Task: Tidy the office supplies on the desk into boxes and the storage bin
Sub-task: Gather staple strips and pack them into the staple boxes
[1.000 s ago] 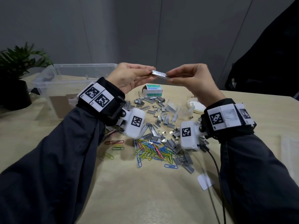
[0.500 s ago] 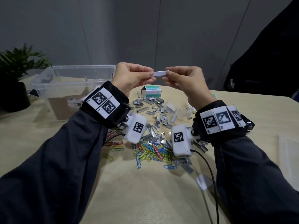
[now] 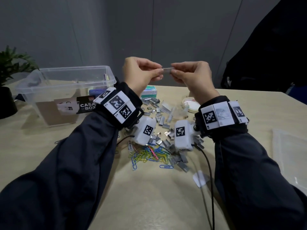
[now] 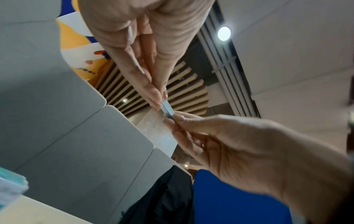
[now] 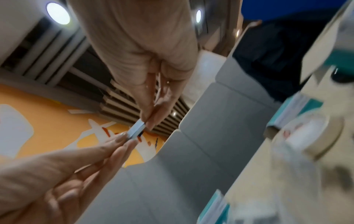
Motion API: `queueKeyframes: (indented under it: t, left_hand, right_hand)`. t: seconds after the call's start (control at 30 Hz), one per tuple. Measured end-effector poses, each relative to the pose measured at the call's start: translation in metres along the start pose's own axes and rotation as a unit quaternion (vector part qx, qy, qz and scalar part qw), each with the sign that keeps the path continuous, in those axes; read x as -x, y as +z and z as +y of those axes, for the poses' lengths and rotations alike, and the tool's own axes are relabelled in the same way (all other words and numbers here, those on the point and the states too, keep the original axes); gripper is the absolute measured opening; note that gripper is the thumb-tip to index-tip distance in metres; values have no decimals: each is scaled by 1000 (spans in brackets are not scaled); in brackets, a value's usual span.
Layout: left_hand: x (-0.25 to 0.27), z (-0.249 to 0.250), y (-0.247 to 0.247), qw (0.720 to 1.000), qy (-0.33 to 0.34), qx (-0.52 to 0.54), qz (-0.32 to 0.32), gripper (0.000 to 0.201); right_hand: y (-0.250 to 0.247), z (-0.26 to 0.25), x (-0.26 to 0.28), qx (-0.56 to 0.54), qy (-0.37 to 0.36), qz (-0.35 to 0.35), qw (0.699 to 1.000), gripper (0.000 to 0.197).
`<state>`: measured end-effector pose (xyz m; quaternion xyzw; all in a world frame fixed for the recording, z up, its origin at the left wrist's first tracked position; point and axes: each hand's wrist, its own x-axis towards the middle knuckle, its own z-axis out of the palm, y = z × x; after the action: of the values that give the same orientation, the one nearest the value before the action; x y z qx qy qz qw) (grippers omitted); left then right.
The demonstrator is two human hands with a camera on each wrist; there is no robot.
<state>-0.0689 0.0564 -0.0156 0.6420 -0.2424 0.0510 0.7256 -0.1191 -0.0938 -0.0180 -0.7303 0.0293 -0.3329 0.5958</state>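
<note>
Both hands are raised above the desk and hold one short silver staple strip point(image 3: 167, 70) between them. My left hand point(image 3: 160, 72) pinches its left end and my right hand point(image 3: 173, 71) pinches its right end. The left wrist view shows the strip point(image 4: 168, 111) between the left hand point(image 4: 161, 100) coming from above and the right hand point(image 4: 176, 119) from the lower right. In the right wrist view the strip point(image 5: 137, 128) lies between the right hand point(image 5: 148, 122) and the left hand point(image 5: 126, 137). Loose staple strips point(image 3: 159, 117) and coloured paper clips point(image 3: 149, 155) lie heaped below.
A clear storage bin point(image 3: 73, 69) with a few items stands at the back left, with a potted plant point(image 3: 10, 77) beyond it. A green staple box point(image 3: 149, 92) and a tape roll point(image 3: 191, 105) sit behind the heap. A clear plastic bag point(image 3: 290, 155) lies at the right edge.
Both hands kept their pinch on the strip and rose slightly. The wrists drew closer together, and the strip went from tilted to level.
</note>
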Motion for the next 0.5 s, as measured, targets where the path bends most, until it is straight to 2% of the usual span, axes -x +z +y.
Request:
queueKeyframes:
  t: [0.1, 0.17, 0.33, 0.43, 0.5]
  left_hand:
    - [-6, 3, 17, 997, -52, 25, -51, 17]
    - [-9, 4, 33, 995, -66, 11, -79, 17]
    - [-4, -1, 77, 988, -69, -44, -129, 11]
    - [2, -10, 97, 982, -63, -83, -160, 9]
    - [4, -16, 106, 971, -64, -127, -191, 10]
  right_hand:
    - [-30, 2, 2, 34, -46, 5, 998, 26]
    - [-49, 4, 7, 60, -51, 8, 997, 20]
    - [-88, 7, 16, 1, 26, 50, 998, 15]
    - [-106, 11, 20, 34, 58, 79, 995, 12]
    - [-114, 18, 21, 55, 81, 128, 987, 7]
